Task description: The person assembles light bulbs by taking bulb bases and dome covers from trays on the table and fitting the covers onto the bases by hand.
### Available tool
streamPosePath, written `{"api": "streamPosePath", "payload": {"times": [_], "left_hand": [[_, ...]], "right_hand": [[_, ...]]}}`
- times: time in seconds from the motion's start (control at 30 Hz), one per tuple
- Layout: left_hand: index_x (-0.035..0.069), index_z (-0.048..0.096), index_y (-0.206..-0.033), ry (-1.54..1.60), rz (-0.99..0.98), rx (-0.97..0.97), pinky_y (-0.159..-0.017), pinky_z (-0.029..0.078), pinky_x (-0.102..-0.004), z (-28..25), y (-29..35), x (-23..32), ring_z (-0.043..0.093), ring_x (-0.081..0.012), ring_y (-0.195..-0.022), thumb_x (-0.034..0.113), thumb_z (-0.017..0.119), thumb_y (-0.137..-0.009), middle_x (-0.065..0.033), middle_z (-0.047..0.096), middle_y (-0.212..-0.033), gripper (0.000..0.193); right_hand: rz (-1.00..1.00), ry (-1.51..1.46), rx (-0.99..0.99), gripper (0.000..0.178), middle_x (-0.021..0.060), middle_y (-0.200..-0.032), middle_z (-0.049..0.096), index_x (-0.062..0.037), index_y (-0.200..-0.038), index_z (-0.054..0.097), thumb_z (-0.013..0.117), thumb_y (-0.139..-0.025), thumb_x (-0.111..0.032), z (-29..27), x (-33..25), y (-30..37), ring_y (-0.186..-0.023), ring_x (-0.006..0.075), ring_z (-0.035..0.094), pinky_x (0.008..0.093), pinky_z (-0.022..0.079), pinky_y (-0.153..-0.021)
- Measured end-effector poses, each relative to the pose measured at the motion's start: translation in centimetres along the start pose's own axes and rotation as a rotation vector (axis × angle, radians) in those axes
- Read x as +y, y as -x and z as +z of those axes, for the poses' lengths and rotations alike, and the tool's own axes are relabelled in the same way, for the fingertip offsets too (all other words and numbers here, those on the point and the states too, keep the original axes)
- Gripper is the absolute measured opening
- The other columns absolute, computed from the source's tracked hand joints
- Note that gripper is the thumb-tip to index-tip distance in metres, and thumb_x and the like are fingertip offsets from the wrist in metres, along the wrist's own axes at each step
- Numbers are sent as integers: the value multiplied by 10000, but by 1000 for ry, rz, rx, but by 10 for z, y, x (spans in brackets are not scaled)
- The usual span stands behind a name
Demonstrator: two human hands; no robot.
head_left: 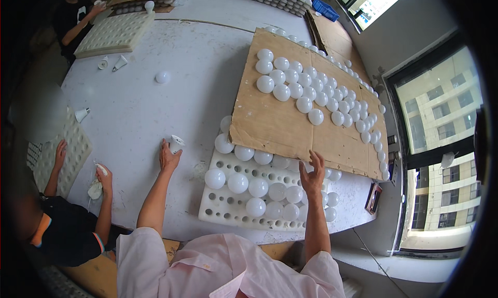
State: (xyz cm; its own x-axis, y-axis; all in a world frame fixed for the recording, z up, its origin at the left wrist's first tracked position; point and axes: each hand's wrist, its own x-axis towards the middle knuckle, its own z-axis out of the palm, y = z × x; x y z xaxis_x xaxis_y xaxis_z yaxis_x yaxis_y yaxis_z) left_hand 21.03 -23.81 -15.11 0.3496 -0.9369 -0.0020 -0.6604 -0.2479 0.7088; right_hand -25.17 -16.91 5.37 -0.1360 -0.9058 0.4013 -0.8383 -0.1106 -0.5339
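My left hand (169, 157) is raised over the white table, with its fingers closed round a white bulb base (178, 140) whose wide rim points up. My right hand (312, 174) reaches to the front edge of the cardboard sheet (275, 126). Its fingers are apart, and I see nothing held in them. White domes lie close around that hand, and one behind it is partly hidden. Under the cardboard's near edge is a white foam tray (218, 210) with rows of holes. Several round white bulb domes (237, 183) sit in it.
Many more domes (281, 92) stand on top of the cardboard. A single dome (162, 77) and a bulb base (120, 63) lie on the table (192, 49). At left a co-worker's hand (104, 176) holds a white part beside another foam tray (78, 142). Windows line the right wall.
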Motion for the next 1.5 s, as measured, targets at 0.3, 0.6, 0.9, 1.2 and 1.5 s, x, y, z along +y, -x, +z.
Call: {"api": "streamPosePath", "payload": {"times": [0.3,0.6,0.9,1.2,1.5], "left_hand": [[-26,563,-1054,678,-441,-137,-736,512,-327,-76,157,7,620,-173,-849,226,742,-719,-110,631,-950,456],[3,548,-1114,1072,-445,-104,-583,478,-250,-88,244,48,631,-134,-779,164,732,-769,-67,633,-896,423],[-6,581,-1076,1063,-118,-572,-512,460,-233,-116,254,135,648,-136,-704,182,722,-795,-72,657,-859,366],[-26,606,-1015,863,160,-999,-632,506,-275,-95,270,193,621,-136,-698,271,821,-719,-79,659,-820,471],[-54,611,-1010,778,119,-1053,-583,543,-274,-104,279,200,622,-131,-712,272,836,-695,-98,663,-845,505]], "right_hand": [[170,393,-122,773,225,-1232,520,-48,-1338,438,739,-714,-390,33,90,-143,-1161,383,481,452,395,-982],[233,-127,-12,658,178,-1202,573,-62,-1289,477,639,-816,-490,19,125,-137,-1061,364,564,423,488,-808],[353,-1421,-599,800,221,-1198,545,-72,-1430,263,680,-772,-258,0,-14,31,-817,267,647,305,565,-587],[261,-1178,-796,855,120,-1151,584,-93,-1273,397,859,-561,-198,-27,-56,134,-947,217,620,343,528,-761],[37,-1011,-739,780,80,-1182,564,-88,-1225,455,842,-551,-147,-37,-71,148,-1114,204,528,358,421,-959]]}}
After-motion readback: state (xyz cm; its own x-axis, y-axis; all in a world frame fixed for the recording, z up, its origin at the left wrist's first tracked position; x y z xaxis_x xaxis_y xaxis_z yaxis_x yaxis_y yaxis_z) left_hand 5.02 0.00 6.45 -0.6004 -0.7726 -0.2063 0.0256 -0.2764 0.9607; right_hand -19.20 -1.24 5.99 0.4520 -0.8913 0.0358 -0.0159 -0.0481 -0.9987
